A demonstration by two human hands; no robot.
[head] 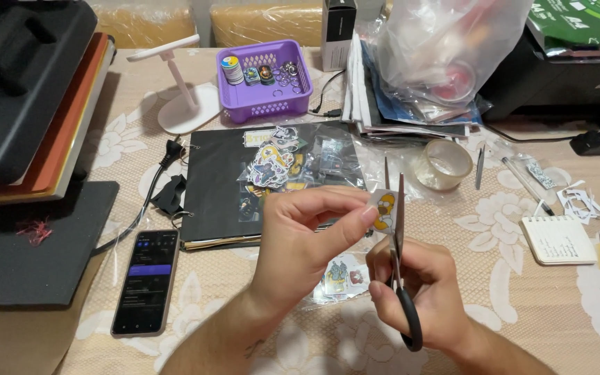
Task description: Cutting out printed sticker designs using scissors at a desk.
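Pinching a sticker (384, 210) in our left hand (300, 243) fingers, we grip scissors (398, 264) in our right hand (418, 295), blades at its edge, above the bench (522, 292).

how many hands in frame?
2: left hand pinches a small yellow sticker cutout; right hand grips black-handled scissors beside it. No others visible.

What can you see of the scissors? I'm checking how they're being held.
The scissors have black plastic handles and slim metal blades. They stand nearly upright, tips up, blades open a little. The right hand grips the handles from below, above the flowered tablecloth. The blades meet the edge of a small yellow cartoon sticker, pinched by the left hand at its fingertips.
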